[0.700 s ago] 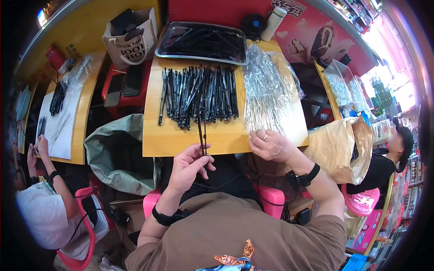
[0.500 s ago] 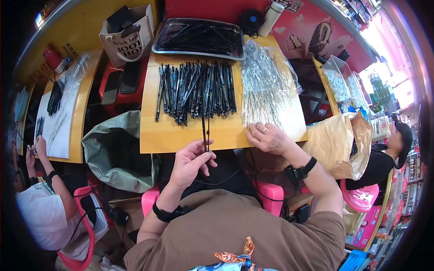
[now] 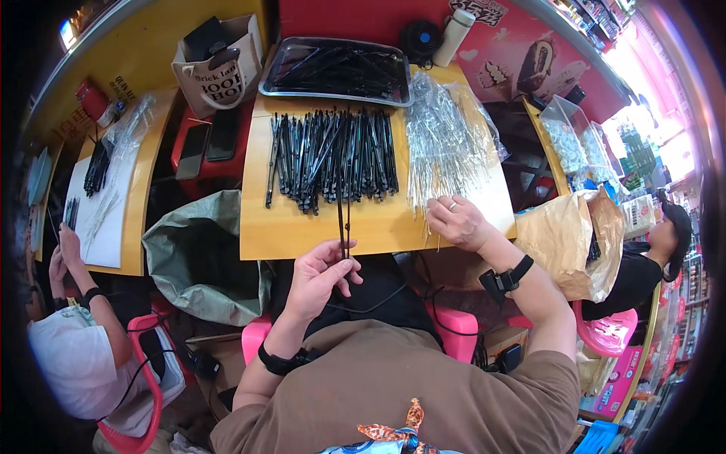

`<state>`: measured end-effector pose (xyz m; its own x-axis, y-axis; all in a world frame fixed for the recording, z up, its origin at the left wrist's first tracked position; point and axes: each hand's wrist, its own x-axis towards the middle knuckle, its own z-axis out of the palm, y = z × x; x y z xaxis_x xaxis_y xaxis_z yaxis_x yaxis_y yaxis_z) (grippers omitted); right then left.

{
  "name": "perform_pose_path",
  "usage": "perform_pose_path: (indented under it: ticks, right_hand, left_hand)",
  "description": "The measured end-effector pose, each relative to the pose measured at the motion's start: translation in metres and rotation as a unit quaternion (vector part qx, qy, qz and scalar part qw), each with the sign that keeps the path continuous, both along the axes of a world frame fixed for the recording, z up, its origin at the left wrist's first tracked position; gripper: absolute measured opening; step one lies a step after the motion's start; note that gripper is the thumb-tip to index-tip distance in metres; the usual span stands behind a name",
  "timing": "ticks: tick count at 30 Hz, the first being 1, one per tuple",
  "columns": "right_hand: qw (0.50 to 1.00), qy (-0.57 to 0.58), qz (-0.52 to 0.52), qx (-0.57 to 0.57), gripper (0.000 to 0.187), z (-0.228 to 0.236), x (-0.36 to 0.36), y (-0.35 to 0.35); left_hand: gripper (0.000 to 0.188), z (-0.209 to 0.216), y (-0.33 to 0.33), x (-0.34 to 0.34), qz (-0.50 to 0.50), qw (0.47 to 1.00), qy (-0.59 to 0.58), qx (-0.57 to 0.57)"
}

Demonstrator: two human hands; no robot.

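My left hand (image 3: pixel 324 274) pinches the lower ends of a pair of long, thin black rods (image 3: pixel 343 219) that stick out past the table's front edge. Their far ends overlap a broad row of similar black rods (image 3: pixel 302 166) laid side by side. Over on the right, my right hand (image 3: pixel 460 223) is closed at the near end of a spread bundle of thin silver wires (image 3: pixel 442 163), with fine wire ends showing below the fingers. Its fingertips are partly hidden, so how many wires they grip cannot be told. The wires lie on a clear plastic bag (image 3: pixel 476 113).
Behind the rods, a clear tray (image 3: pixel 265 85) holds more black rods. A white bottle (image 3: pixel 455 34) and a small black fan (image 3: pixel 420 39) stand behind. A green sack (image 3: pixel 200 250) hangs at left, a brown paper bag (image 3: pixel 548 242) at right. Another person (image 3: pixel 83 348) works at far left.
My right hand has shifted slightly right, and wire ends now show beneath its fingers. My left hand keeps its pinch on the black rods. The whole view has moved a little.
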<state>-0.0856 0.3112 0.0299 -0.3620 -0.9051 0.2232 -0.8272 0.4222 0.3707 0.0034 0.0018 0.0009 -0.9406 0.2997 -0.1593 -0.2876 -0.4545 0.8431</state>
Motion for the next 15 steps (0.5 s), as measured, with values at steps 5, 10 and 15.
perform_pose_path:
  ticks: [5, 10, 15]
  right_hand:
    - [0.975, -0.122, -0.115, -0.145, 0.022, 0.014, 0.009, 0.006]
    - [0.956, -0.161, -0.142, -0.2, 0.026, 0.009, 0.049, 0.007]
    - [0.981, -0.1, -0.129, -0.103, 0.031, -0.015, 0.068, 0.014]
  left_hand:
    - [0.031, -0.003, 0.0, -0.003, 0.009, 1.0, -0.007, 0.009]
    - [0.03, -0.005, -0.002, -0.004, 0.015, 1.0, 0.005, -0.005]
    - [0.03, -0.004, 0.001, -0.005, -0.005, 1.0, 0.002, -0.009]
